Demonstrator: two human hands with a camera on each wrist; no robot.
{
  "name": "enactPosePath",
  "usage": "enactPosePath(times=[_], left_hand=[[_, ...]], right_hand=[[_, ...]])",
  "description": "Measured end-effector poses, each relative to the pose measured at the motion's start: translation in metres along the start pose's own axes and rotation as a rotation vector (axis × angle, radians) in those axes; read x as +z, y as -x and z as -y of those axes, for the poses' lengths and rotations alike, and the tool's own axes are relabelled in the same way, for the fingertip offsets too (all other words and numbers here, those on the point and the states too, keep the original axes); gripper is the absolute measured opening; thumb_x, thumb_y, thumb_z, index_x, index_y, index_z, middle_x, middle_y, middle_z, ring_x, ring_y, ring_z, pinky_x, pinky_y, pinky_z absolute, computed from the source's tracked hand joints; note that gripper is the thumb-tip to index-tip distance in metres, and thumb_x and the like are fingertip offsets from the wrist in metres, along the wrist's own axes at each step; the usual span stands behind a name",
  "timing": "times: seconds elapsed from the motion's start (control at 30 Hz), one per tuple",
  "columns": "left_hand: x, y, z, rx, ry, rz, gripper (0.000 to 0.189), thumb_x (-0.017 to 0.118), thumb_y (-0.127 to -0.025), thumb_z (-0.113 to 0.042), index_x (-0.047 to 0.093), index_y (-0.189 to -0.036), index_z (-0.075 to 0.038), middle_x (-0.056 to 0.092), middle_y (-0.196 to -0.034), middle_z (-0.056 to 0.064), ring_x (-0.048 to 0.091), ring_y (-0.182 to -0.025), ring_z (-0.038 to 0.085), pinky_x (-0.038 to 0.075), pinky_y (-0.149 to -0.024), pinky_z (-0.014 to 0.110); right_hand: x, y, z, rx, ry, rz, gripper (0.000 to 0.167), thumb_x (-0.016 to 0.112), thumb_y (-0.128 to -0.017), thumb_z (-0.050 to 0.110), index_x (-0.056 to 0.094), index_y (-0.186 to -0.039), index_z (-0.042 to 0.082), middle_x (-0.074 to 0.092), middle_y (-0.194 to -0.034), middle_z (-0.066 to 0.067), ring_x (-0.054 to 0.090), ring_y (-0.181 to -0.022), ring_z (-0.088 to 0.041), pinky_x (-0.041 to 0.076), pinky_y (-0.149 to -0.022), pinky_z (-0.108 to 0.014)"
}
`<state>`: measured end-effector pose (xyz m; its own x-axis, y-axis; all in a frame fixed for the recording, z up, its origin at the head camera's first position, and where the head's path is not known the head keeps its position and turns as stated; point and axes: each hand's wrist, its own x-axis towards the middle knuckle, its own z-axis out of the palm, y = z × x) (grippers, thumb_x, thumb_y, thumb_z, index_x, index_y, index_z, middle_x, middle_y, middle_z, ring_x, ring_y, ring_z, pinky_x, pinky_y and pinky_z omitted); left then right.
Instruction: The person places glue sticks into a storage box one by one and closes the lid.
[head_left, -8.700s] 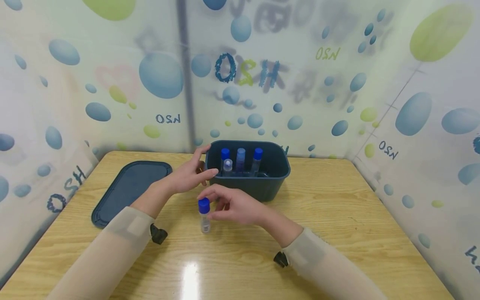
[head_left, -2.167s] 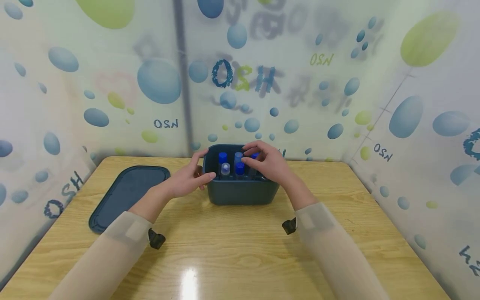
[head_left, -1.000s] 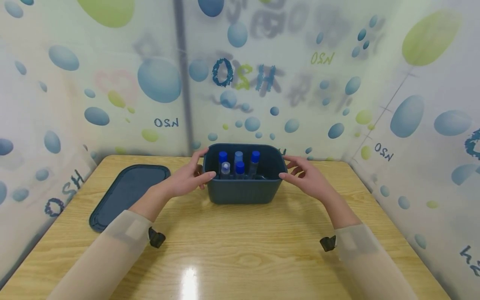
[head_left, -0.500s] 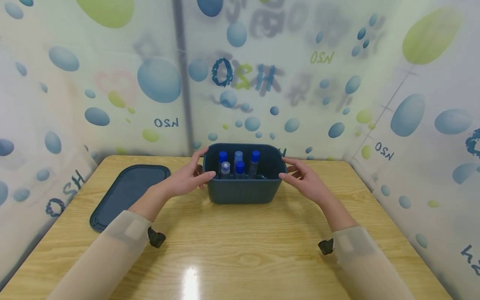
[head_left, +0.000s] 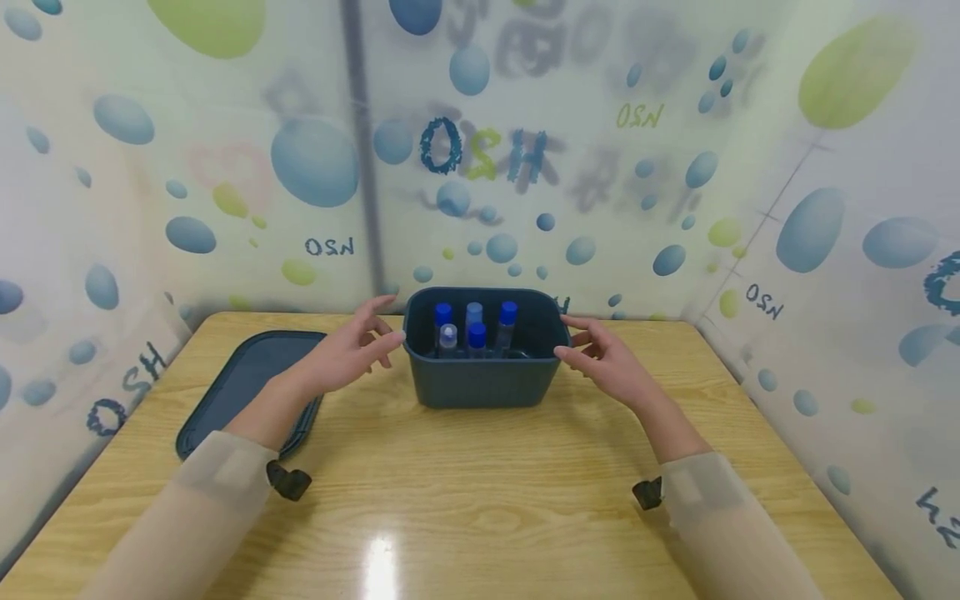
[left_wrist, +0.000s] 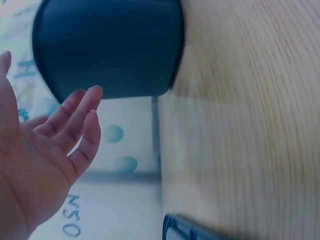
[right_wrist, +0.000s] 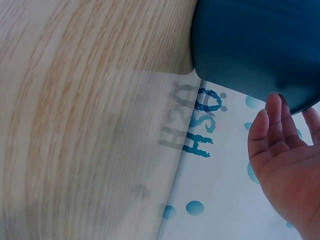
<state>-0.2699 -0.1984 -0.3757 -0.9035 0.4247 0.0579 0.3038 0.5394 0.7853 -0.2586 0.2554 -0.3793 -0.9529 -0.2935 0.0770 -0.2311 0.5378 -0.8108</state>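
A dark blue plastic bin stands upright at the back middle of the table. Inside it several small clear bottles stand, most with blue caps, such as the capped bottle toward the right; one at the front left, a pale-topped bottle, looks different. My left hand is just off the bin's left end, fingers spread and loosely bent, holding nothing. At the right end, my right hand touches the bin near its rim with relaxed fingertips, thumb by the front corner. In the right wrist view its fingers meet the outer wall.
A dark blue lid lies flat on the table's left side, partly beneath my left forearm. Patterned fabric walls enclose the wooden table at the back and both sides.
My right hand earlier held a blue-capped bottle before the bin, then reached inside; that bottle now stands in the bin's front. The right hand moved to the right end; the left just drew off leftward.
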Motion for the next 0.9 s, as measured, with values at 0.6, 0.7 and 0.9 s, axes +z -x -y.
enactPosePath(times=[0.6,0.7,0.9], left_hand=[[-0.073,0.106,0.044,-0.064,-0.108,-0.088,0.042,0.062,-0.114,-0.030,0.060,-0.153,-0.014,0.075,-0.130,0.012,0.076,-0.102,0.009,0.062,-0.079,0.034],[-0.085,0.122,0.059,-0.097,-0.131,-0.073,0.046,0.061,-0.115,-0.029,0.055,-0.157,-0.012,0.074,-0.123,0.008,0.075,-0.100,0.009,0.060,-0.077,0.033],[-0.110,0.151,0.094,-0.207,-0.211,0.000,0.054,0.058,-0.116,-0.029,0.047,-0.162,-0.004,0.071,-0.125,0.011,0.072,-0.094,0.008,0.058,-0.073,0.032]], right_hand=[[0.001,0.000,-0.003,0.002,-0.016,-0.003,0.066,0.068,-0.110,0.042,0.043,-0.169,0.026,0.061,-0.140,-0.020,0.064,-0.105,-0.043,0.054,-0.094,-0.055],[0.001,0.001,-0.002,0.003,-0.018,-0.004,0.067,0.069,-0.110,0.041,0.043,-0.169,0.026,0.060,-0.141,-0.020,0.065,-0.103,-0.037,0.054,-0.095,-0.054],[0.001,0.000,-0.002,0.007,-0.027,-0.007,0.065,0.069,-0.110,0.042,0.044,-0.168,0.027,0.061,-0.139,-0.020,0.064,-0.103,-0.042,0.054,-0.093,-0.052]])
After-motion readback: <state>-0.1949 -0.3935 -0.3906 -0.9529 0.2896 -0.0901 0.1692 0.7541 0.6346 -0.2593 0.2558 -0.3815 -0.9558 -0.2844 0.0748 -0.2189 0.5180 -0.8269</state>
